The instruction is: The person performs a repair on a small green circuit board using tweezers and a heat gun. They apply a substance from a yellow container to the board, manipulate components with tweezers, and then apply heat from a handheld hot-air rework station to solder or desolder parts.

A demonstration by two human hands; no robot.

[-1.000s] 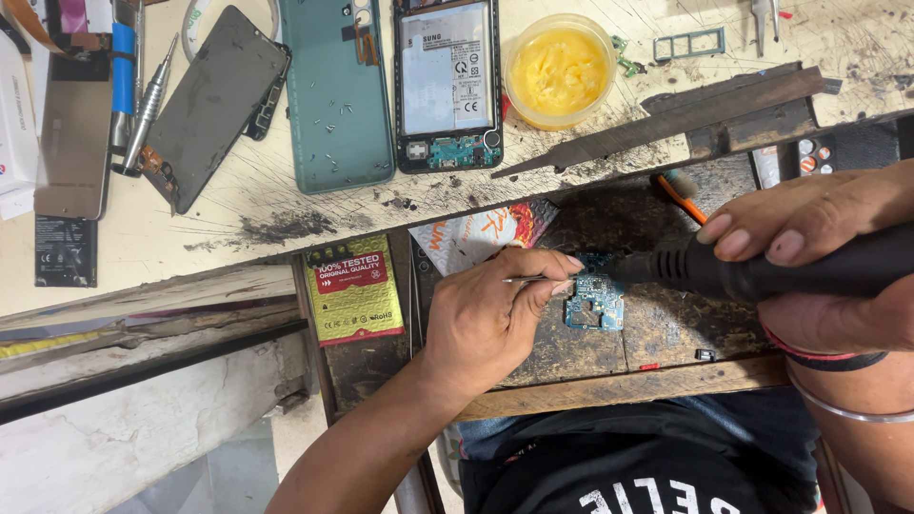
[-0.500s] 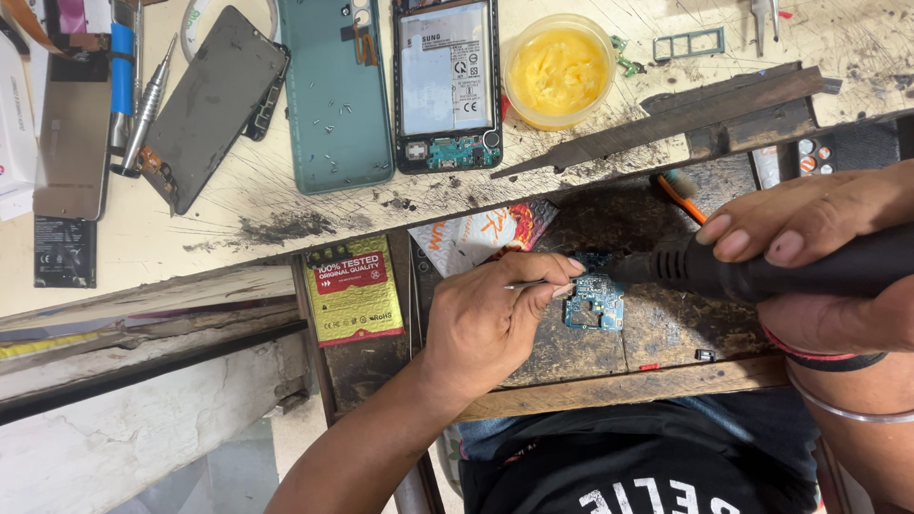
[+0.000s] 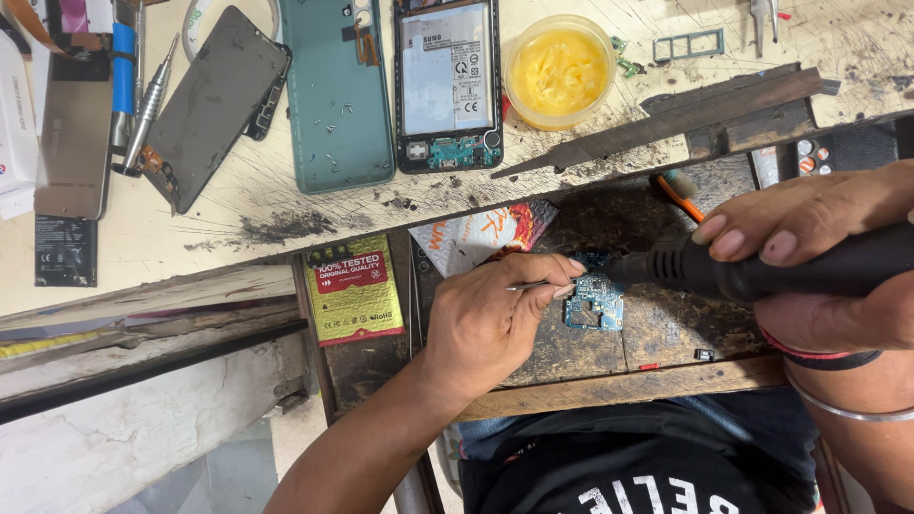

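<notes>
Two hands engaged: left hand [image 3: 490, 319] pinches tweezers [image 3: 533, 285], steadying the small blue circuit board [image 3: 594, 305] on the dark work pad [image 3: 666, 324]; right hand [image 3: 819, 257] grips a black hot-air handpiece [image 3: 762, 271], nozzle aimed at the board.

Red-and-yellow rectangular label [image 3: 356, 290] beside orange-white packet [image 3: 481, 235]; dark phone screen [image 3: 215, 105] above.

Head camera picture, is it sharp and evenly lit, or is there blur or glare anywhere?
Head view: mostly sharp and softly lit, with no hard shadows; the small blue circuit board and left hand are crisp; mild glare on the open phone's battery; the right hand at the frame edge looks large and slightly soft.
</notes>
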